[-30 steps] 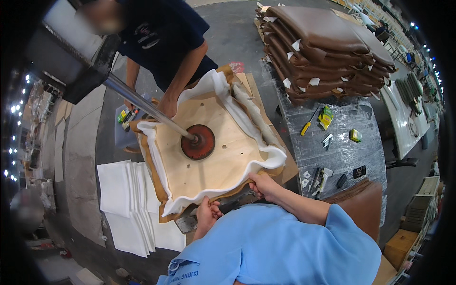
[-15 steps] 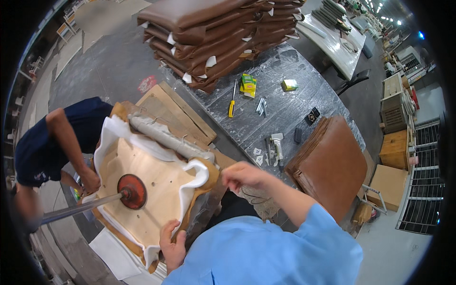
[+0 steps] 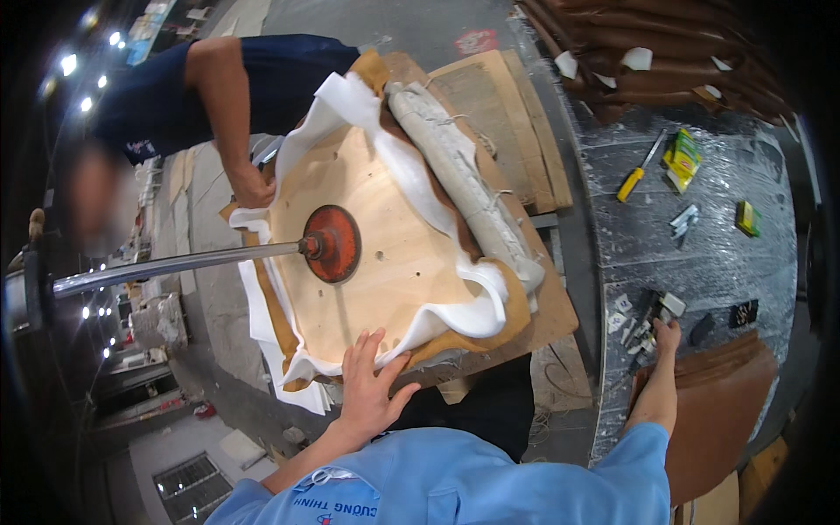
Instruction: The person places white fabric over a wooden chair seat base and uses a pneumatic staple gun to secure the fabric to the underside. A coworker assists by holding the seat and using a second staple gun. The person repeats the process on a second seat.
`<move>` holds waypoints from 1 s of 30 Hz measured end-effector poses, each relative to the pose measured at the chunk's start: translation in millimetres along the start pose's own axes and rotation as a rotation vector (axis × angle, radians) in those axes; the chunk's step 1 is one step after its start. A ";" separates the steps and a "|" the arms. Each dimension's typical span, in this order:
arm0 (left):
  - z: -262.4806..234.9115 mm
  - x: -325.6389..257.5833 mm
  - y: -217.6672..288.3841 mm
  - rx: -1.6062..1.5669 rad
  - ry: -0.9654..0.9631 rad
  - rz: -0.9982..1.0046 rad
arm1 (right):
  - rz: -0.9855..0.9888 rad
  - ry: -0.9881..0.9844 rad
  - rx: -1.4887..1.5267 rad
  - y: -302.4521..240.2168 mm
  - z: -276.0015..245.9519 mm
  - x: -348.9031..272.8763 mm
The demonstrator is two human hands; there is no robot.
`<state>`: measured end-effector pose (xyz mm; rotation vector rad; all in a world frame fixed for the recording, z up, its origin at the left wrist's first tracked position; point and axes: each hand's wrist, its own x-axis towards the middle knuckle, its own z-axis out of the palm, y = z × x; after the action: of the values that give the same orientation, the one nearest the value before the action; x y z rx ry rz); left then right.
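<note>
Wooden panel [image 3: 385, 219], left of centre, rimmed with white padding [image 3: 407, 175] and tan cloth [image 3: 516, 325]. From left: metal rod [image 3: 175, 269]; co-worker's hand [image 3: 254, 188] at far edge; red disc [image 3: 339, 241] at rod's end, set against panel. Left hand [image 3: 372, 376]: fingers spread, clasping nothing, over near padding. Grey roll [image 3: 464, 179] along right side. Right hand [image 3: 667, 337]: just gone from near corner to table [image 3: 647, 249], at pale tool [image 3: 672, 304]; cannot tell whether grasping. Near edge left to one hand.

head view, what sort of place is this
Probably an upholstery workshop: a red disc on a metal rod meets a wooden panel edged with white padding, and brown leather-like sheets lie stacked nearby.
</note>
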<state>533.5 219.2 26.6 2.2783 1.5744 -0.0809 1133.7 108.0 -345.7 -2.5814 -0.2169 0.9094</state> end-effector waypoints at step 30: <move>31.0 48.3 -41.6 -0.007 0.345 0.394 | -0.737 -0.555 0.483 -120.1 -11.2 -474.7</move>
<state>518.6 264.8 -25.6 2.6553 1.2297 0.4398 770.1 85.4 -18.3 -1.5657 -0.9013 1.1593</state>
